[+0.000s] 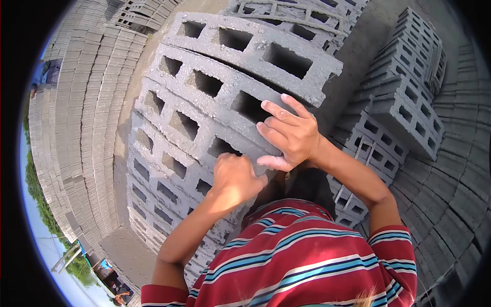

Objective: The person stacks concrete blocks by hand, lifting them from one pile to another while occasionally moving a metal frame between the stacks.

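Note:
Grey hollow concrete blocks (230,75) lie stacked in front of me, their rectangular holes facing up toward the camera. My left hand (236,176) is at the near edge of the stack, beside a block hole; its fingers are curled down and their tips are hidden, so what they grip cannot be made out. To its right, my right hand (290,132) hovers over or touches the block edge near a larger hole, fingers spread and slightly bent, with nothing held in it.
More hollow blocks (409,102) are stacked at the right, one group tilted. Long rows of blocks (97,117) stand at the left. A person (43,74) is partly visible at the far left edge, and another (121,295) at the lower left.

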The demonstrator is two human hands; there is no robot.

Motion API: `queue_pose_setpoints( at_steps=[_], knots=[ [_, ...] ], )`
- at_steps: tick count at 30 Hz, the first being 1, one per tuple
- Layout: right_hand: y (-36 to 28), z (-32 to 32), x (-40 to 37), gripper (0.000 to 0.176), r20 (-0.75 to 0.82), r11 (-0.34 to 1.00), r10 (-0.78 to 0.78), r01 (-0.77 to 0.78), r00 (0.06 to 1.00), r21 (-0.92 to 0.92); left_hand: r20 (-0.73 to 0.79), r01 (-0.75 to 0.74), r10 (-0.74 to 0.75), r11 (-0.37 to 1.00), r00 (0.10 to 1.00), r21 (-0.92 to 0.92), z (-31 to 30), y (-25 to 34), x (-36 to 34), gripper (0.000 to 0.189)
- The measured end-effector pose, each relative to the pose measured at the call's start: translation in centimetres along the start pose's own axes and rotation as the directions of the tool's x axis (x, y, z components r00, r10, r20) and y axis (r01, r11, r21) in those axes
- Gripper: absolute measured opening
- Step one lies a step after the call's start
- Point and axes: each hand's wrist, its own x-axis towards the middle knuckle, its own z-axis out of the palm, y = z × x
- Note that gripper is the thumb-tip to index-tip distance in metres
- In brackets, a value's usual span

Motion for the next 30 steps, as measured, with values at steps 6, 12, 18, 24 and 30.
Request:
queue_pose_setpoints(
  at_steps=[6,12,18,24,30],
  knots=[
    [-0.6,-0.3,3.0,0.043,0.009,1.0,0.004,-0.004,1.0,-0.02,0.115,0.074,-0.067,0.996,0.991,-0.058,-3.9,-0.2,-0.9,0.03],
    [0.5,-0.2,-0.5,0.032,0.027,0.999,0.026,-0.025,0.999,-0.042,-0.125,-0.059,0.058,0.998,0.99,-0.005,1.1,0.0,0.1,0.036],
    [-0.4,-0.2,0.9,0.027,-0.036,1.0,0.016,-0.016,0.999,-0.013,0.034,0.006,-0.005,0.999,0.999,-0.034,-0.9,-0.4,-0.3,0.035],
    [-0.9,0.2,3.1,0.024,-0.118,1.0,0.001,0.0,0.993,0.011,0.183,0.102,-0.096,0.994,0.978,-0.028,-4.9,-0.3,-0.8,0.037],
    [-0.9,-0.4,-1.3,0.024,-0.048,1.0,0.029,-0.029,0.998,-0.001,0.058,0.013,-0.011,1.0,0.998,-0.026,1.0,0.4,-0.9,0.039]
  ],
)
